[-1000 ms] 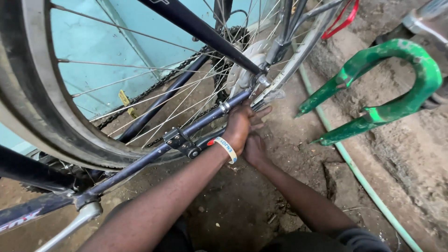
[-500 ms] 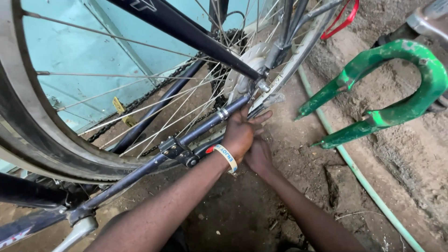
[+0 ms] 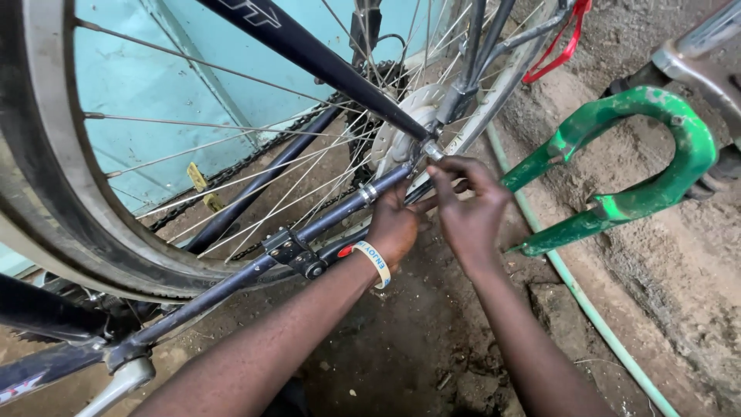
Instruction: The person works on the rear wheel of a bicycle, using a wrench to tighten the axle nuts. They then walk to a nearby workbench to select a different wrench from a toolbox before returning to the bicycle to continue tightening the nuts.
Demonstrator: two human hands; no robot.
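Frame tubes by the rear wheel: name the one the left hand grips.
The left hand grips the lower dark stay carrying the small clamp, not the thicker black tube above it.

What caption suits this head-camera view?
Both hands, left hand and right hand, work at a bicycle wheel's axle, beside a green fork.

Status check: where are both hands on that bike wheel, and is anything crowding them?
Left hand wrapped on the dark frame tube near the rear axle. Right hand pinching at the axle end, grip contents hidden. Green fork lies close on the right, not touching.
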